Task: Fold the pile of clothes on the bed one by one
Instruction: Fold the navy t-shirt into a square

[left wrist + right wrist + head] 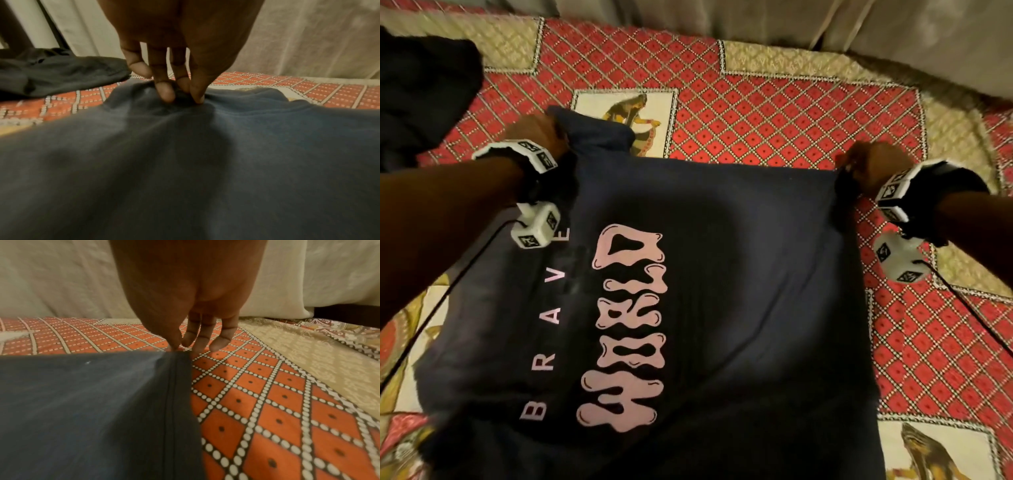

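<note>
A dark navy T-shirt (pixel 722 274) with pink lettering is stretched out over the bed, print side up. My left hand (pixel 537 133) pinches bunched cloth near the shirt's far left corner, by a sleeve; in the left wrist view the fingers (pixel 164 92) dig into the gathered T-shirt (pixel 185 162). My right hand (pixel 866 164) pinches the far right corner at the hem; in the right wrist view the thumb and fingertips (pixel 176 345) hold the corner of the T-shirt (pixel 92 402). A dark pile of clothes (pixel 424 96) lies at the far left.
The bed is covered by a red diamond-patterned bedspread (pixel 774 113) with beige borders and picture panels. A pale curtain (pixel 756 20) hangs along the far edge. Wrist-camera cables (pixel 448 284) trail from both wrists. The dark clothes (pixel 57 71) lie left of my left hand.
</note>
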